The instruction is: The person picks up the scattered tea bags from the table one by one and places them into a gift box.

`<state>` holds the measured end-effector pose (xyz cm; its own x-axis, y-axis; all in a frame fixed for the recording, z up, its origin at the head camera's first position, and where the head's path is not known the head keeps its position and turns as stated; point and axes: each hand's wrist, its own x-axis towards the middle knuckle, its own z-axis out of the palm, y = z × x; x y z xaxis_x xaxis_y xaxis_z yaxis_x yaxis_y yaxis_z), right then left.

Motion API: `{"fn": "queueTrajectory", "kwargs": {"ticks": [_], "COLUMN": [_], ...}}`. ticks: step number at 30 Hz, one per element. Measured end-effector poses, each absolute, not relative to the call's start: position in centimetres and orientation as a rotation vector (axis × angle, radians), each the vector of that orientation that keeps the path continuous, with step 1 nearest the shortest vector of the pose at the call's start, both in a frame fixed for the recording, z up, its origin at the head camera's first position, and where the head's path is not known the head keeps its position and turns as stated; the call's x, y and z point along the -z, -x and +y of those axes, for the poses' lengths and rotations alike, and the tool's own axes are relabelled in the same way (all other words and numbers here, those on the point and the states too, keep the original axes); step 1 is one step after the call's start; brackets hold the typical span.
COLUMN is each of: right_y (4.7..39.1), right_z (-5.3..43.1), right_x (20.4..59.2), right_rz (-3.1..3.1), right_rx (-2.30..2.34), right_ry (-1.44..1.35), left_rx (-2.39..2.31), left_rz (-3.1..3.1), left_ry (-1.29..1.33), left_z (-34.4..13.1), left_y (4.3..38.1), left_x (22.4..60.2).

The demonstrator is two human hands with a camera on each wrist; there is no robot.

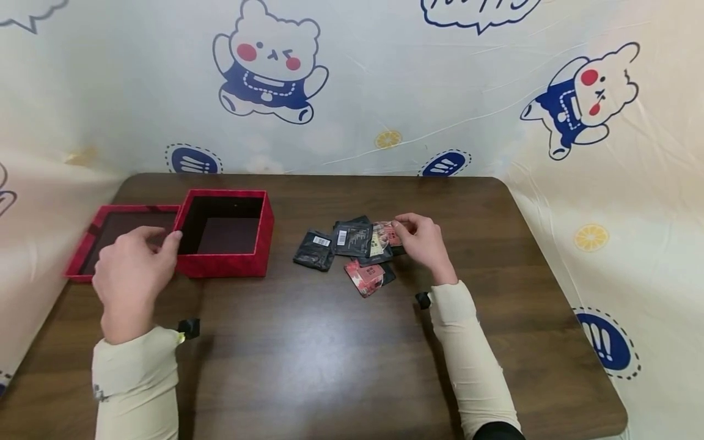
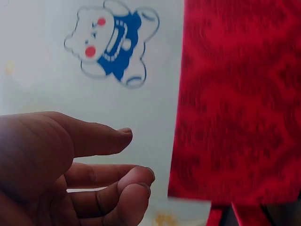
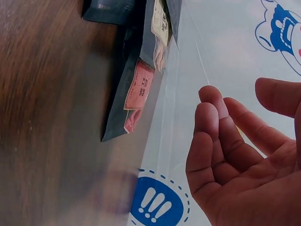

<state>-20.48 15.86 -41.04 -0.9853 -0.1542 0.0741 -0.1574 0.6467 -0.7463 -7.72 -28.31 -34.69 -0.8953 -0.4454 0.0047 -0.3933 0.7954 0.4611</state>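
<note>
My left hand [image 1: 134,269] hovers over the shallow red lid [image 1: 86,244], its fingers loosely bent and its thumb near the wall of a deep red box [image 1: 222,266]. The left wrist view shows nothing between those fingers; the patterned red box side [image 2: 235,103] is beside them. My right hand [image 1: 428,241] is at the right end of a loose pile of small sachets. Nearest to it is a sachet with a pink label [image 3: 139,89]. In the right wrist view the thumb and fingers stand apart, holding nothing.
A black sachet [image 1: 314,250] lies left of the pile, and a pink-and-black one [image 1: 364,277] lies in front. The box's visible inside floor is bare. A printed curtain [image 1: 357,79] hangs behind the brown wooden table [image 1: 308,366] and along its sides.
</note>
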Motion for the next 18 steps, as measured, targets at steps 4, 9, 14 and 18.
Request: {"fn": "queueTrajectory", "kwargs": {"ticks": [4,9,14,18], "right_y": [20.8,21.7,22.8,23.6], "right_z": [15.7,15.5,15.1,14.8], "right_x": [41.2,41.8,42.5,43.1], "right_rz": [-2.854,-2.86,-2.884,-2.929], "right_rx": [-1.313,-1.383,-1.538,-1.565], "right_ry": [-0.253,-0.238,-0.194,-0.156], "left_rx": [0.722,0.747,0.792,0.825], "left_rz": [-2.881,-2.887,-2.891,-2.89], "left_ry": [-0.748,-0.748,-0.742,-0.715], "left_z": [-29.6,-30.4,-30.6,-30.7], "left_y": [7.5,7.4,7.5,7.5], "left_x": [35.0,35.6,36.0,36.2]}}
